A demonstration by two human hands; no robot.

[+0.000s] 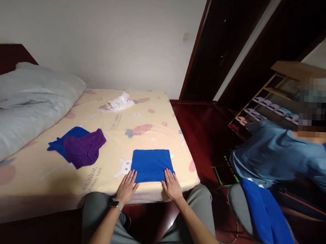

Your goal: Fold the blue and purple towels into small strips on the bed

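Evidently both hands were at work on a blue cloth point(152, 161), which lay flat as a neat rectangle near the edge of the bed point(121, 140), right of its middle. The left hand point(126, 187) rested with its fingers extended over the cloth's near left corner, and the right hand point(172, 186) lay in the same way over the near right corner. Neither was closed around anything; both were open, palms down. A crease ran across the near part of the cloth, between the hands. A watch point(116, 204) circled the left wrist.

To the left on the bed, well apart from the hands, a purple garment point(85, 149) lay partly over another blue piece point(72, 135), both rumpled. Farther off, toward the wall point(115, 35), sat a crumpled white bag point(120, 102), and a grey quilt point(32, 108) was heaped at the far left. The sheet was pale yellow, printed with carrots and rabbits.

On the right, a person in a blue shirt point(270, 153) bent before a rack point(242, 108) of shoes. Nearer, more blue fabric point(269, 218) lay across a grey seat point(238, 202).
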